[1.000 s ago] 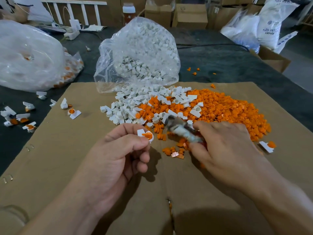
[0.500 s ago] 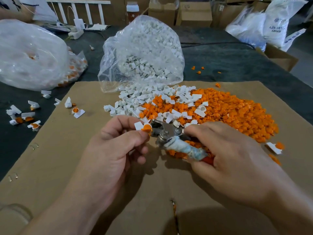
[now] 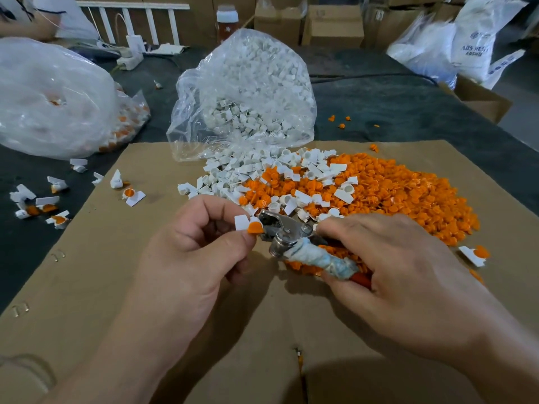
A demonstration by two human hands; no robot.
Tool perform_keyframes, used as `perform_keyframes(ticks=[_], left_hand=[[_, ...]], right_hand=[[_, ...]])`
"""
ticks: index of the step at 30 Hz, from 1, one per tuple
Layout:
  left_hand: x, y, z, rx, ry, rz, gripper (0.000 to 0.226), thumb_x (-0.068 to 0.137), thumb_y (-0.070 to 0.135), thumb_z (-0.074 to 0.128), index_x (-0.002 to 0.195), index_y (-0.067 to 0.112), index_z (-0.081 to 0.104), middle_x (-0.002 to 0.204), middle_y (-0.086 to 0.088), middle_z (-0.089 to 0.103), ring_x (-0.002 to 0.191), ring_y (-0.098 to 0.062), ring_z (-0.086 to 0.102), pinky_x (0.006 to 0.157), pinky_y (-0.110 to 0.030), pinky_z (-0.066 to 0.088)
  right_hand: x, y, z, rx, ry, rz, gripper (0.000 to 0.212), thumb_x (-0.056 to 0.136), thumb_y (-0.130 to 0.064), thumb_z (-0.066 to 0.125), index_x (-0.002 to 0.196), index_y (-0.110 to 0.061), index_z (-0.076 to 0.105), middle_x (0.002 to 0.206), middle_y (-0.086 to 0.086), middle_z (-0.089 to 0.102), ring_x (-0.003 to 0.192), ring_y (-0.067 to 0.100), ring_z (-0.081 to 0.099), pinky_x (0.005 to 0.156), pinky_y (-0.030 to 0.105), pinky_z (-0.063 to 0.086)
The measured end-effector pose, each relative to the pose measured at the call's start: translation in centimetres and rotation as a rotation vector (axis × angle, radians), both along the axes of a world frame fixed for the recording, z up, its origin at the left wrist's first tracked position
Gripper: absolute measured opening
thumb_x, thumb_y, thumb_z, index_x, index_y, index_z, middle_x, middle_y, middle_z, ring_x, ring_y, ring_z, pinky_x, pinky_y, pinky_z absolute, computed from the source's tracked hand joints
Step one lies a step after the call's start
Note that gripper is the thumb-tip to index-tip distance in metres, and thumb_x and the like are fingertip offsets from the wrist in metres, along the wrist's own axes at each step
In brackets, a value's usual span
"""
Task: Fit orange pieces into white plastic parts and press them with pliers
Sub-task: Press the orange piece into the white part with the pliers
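My left hand (image 3: 192, 252) pinches a white plastic part (image 3: 241, 222) with an orange piece (image 3: 254, 228) seated in it. My right hand (image 3: 388, 272) grips metal pliers (image 3: 281, 228) by their cloth-wrapped handle (image 3: 320, 261). The jaws touch the orange piece from the right. A heap of orange pieces (image 3: 393, 196) lies on the cardboard sheet (image 3: 116, 287) behind my hands. Loose white parts (image 3: 248, 170) spill over the heap's left side from a clear bag (image 3: 248, 94).
Several assembled white-and-orange parts (image 3: 43, 202) lie at the left on the dark table (image 3: 408, 106), and one (image 3: 474, 255) sits right of my right hand. A large clear bag (image 3: 49, 94) stands at far left. Cardboard boxes (image 3: 332, 24) and white sacks (image 3: 466, 39) line the back.
My right hand swung the pliers round and brought their jaws up to the orange piece in my left hand. My left hand kept its hold on the white part.
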State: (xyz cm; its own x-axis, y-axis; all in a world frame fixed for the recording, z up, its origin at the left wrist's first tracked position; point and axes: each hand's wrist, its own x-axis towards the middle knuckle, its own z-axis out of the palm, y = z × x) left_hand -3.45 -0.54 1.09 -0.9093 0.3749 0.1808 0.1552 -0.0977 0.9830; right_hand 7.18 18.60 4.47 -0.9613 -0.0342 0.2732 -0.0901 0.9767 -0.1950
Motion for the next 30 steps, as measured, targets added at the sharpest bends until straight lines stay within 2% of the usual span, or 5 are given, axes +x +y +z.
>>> perform_keyframes(ticks=[15, 18, 20, 25, 30], left_hand=[[0.65, 0.20, 0.36, 0.052, 0.087, -0.007, 0.014, 0.073, 0.014, 0.070, 0.077, 0.026, 0.072, 0.060, -0.001, 0.058, 0.052, -0.013, 0.054, 0.047, -0.021, 0.047], [0.60, 0.09, 0.54, 0.047, 0.088, -0.037, 0.015, 0.064, 0.024, 0.078, 0.077, 0.028, 0.072, 0.060, 0.000, 0.058, 0.052, -0.014, 0.053, 0.047, -0.022, 0.047], [0.60, 0.04, 0.58, 0.059, 0.081, -0.051, 0.016, 0.064, 0.034, 0.073, 0.078, 0.028, 0.072, 0.060, 0.001, 0.058, 0.052, -0.014, 0.053, 0.047, -0.022, 0.046], [0.61, -0.02, 0.38, 0.054, 0.086, -0.055, 0.017, 0.065, 0.034, 0.072, 0.080, 0.026, 0.072, 0.059, 0.001, 0.059, 0.051, -0.012, 0.054, 0.047, -0.020, 0.046], [0.79, -0.21, 0.27, 0.006, 0.111, -0.099, 0.016, 0.068, 0.035, 0.070, 0.083, 0.028, 0.073, 0.064, 0.001, 0.061, 0.055, -0.014, 0.056, 0.051, -0.021, 0.048]], right_hand=[[0.16, 0.16, -0.04, -0.050, 0.030, 0.024, 0.047, 0.080, -0.035, 0.061, 0.125, -0.022, 0.060, 0.110, -0.008, 0.066, 0.099, 0.017, 0.062, 0.072, 0.041, 0.056], [0.22, 0.12, -0.03, -0.053, 0.062, 0.032, 0.043, 0.078, -0.032, 0.063, 0.119, -0.022, 0.061, 0.103, -0.007, 0.067, 0.093, 0.019, 0.064, 0.067, 0.041, 0.057], [0.20, 0.09, 0.00, -0.049, 0.069, 0.034, 0.041, 0.077, -0.032, 0.063, 0.117, -0.023, 0.061, 0.101, -0.008, 0.066, 0.090, 0.018, 0.064, 0.065, 0.040, 0.057], [-0.04, 0.16, -0.01, -0.035, 0.002, 0.023, 0.041, 0.081, -0.041, 0.050, 0.117, -0.026, 0.061, 0.097, -0.010, 0.064, 0.088, 0.017, 0.060, 0.069, 0.038, 0.052], [-0.13, 0.33, -0.23, 0.015, -0.017, 0.010, 0.034, 0.083, -0.048, 0.044, 0.099, -0.028, 0.067, 0.078, -0.010, 0.057, 0.072, 0.015, 0.055, 0.063, 0.037, 0.047]])
